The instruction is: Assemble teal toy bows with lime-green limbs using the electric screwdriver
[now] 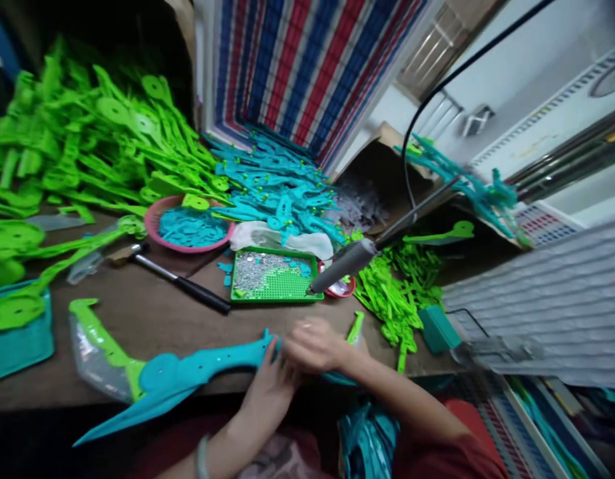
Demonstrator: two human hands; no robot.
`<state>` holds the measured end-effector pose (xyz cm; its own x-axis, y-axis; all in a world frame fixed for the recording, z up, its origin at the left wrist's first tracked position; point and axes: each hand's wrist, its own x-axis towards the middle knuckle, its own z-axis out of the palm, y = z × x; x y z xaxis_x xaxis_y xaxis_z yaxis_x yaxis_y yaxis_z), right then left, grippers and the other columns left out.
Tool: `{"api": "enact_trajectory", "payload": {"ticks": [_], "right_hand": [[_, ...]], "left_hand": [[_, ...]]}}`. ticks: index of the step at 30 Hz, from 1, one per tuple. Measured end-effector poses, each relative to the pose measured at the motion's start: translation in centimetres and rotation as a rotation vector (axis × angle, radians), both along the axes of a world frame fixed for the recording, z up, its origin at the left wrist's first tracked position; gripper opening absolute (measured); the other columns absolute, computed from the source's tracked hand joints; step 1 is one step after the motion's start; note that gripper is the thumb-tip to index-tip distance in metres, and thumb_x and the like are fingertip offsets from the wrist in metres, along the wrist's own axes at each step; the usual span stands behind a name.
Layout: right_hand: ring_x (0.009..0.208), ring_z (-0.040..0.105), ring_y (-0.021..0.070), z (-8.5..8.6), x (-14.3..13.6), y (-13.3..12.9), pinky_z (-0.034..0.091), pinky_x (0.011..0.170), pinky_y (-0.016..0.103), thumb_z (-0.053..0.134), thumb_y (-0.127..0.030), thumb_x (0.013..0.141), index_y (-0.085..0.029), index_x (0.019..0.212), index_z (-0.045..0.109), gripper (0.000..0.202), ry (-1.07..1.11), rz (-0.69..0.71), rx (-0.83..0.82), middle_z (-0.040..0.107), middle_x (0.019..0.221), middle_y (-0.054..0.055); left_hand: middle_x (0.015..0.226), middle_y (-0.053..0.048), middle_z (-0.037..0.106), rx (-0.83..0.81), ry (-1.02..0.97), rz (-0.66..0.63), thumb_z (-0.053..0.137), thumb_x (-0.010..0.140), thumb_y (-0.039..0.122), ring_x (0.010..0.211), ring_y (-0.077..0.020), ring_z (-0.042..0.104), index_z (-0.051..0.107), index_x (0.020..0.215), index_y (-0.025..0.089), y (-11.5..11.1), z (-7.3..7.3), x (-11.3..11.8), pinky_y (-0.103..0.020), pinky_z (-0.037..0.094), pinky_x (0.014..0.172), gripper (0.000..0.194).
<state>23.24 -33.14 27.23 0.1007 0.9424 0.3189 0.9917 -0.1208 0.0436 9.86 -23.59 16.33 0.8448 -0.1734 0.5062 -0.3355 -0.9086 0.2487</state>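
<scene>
A long blue plastic toy weapon part (222,359), with a pointed blade and a round hub, lies along the table's front edge. Green and clear plastic pieces (108,346) join it at the left. My left hand (272,382) is closed around its middle, by a small raised prong. Pressed against the left fingers, my right hand (310,346) is closed over the same stretch of the toy; its fingertips are partly hidden. Another green piece (356,326) shows just beyond my right wrist. Above my hands hangs a grey electric screwdriver (345,266), which neither hand touches.
Behind my hands stands a green tray (277,299) of small metal screws. A hammer (182,283) and a pink basket (152,233) of blue parts are to the left. Heaped green parts (88,133), blue parts (277,179) and more green parts (387,286) surround the table.
</scene>
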Motion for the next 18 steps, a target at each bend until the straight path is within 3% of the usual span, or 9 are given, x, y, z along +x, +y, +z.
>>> {"api": "enact_trajectory", "payload": {"ticks": [3, 6, 8, 11, 14, 18], "right_hand": [[0.057, 0.043, 0.0149, -0.5, 5.5, -7.6, 0.032, 0.057, 0.028, 0.037, -0.017, 0.100, -0.017, 0.077, 0.064, 0.036, 0.007, -0.455, 0.067, 0.051, 0.062, 0.001], [0.071, 0.054, 0.0168, -0.7, 11.7, -9.6, 0.040, 0.065, 0.027, 0.049, -0.013, 0.094, -0.016, 0.085, 0.070, 0.023, 0.092, -0.650, 0.001, 0.061, 0.077, 0.006], [0.082, 0.058, 0.0182, -1.0, 14.9, -9.1, 0.045, 0.073, 0.027, 0.067, -0.015, 0.082, -0.017, 0.087, 0.074, 0.009, 0.191, -0.653, -0.094, 0.066, 0.087, 0.007], [0.082, 0.060, 0.0190, -1.5, 17.4, -7.7, 0.046, 0.074, 0.027, 0.080, -0.013, 0.068, -0.017, 0.084, 0.076, 0.017, 0.313, -0.598, -0.212, 0.070, 0.088, 0.007], [0.083, 0.062, 0.0204, -1.8, 17.6, -7.4, 0.046, 0.073, 0.027, 0.075, -0.012, 0.074, -0.017, 0.080, 0.076, 0.008, 0.354, -0.564, -0.254, 0.072, 0.087, 0.007], [0.090, 0.067, 0.0243, -1.7, 17.5, -8.6, 0.050, 0.077, 0.030, 0.062, -0.014, 0.086, -0.017, 0.091, 0.076, 0.016, 0.355, -0.572, -0.208, 0.076, 0.097, 0.011]], "left_hand": [[0.152, -0.017, 0.052, 0.090, -0.007, -0.020, 0.056, 0.096, 0.032, 0.141, -0.0341, 0.046, 0.057, 0.140, 0.012, 0.4, 1.3, 0.5, -0.057, 0.038, 0.113, 0.048], [0.153, -0.016, 0.050, 0.149, -0.003, -0.011, 0.050, 0.099, 0.037, 0.142, -0.0338, 0.045, 0.057, 0.141, 0.012, 0.6, 2.0, 0.7, -0.057, 0.033, 0.114, 0.048], [0.153, -0.015, 0.051, 0.165, 0.000, -0.016, 0.047, 0.101, 0.039, 0.142, -0.0326, 0.045, 0.058, 0.141, 0.013, 0.7, 2.4, 0.8, -0.056, 0.030, 0.115, 0.048], [0.152, -0.013, 0.053, 0.173, 0.006, -0.011, 0.047, 0.101, 0.040, 0.142, -0.0313, 0.046, 0.058, 0.140, 0.014, 0.7, 2.7, 0.8, -0.054, 0.027, 0.117, 0.048], [0.152, -0.013, 0.053, 0.157, -0.001, 0.009, 0.051, 0.100, 0.040, 0.141, -0.0313, 0.046, 0.059, 0.140, 0.015, 0.6, 2.6, 0.7, -0.054, 0.026, 0.118, 0.048], [0.153, -0.014, 0.051, 0.159, -0.001, 0.007, 0.054, 0.098, 0.039, 0.142, -0.0321, 0.044, 0.057, 0.141, 0.014, 0.3, 2.1, 0.7, -0.054, 0.025, 0.119, 0.050]]}}
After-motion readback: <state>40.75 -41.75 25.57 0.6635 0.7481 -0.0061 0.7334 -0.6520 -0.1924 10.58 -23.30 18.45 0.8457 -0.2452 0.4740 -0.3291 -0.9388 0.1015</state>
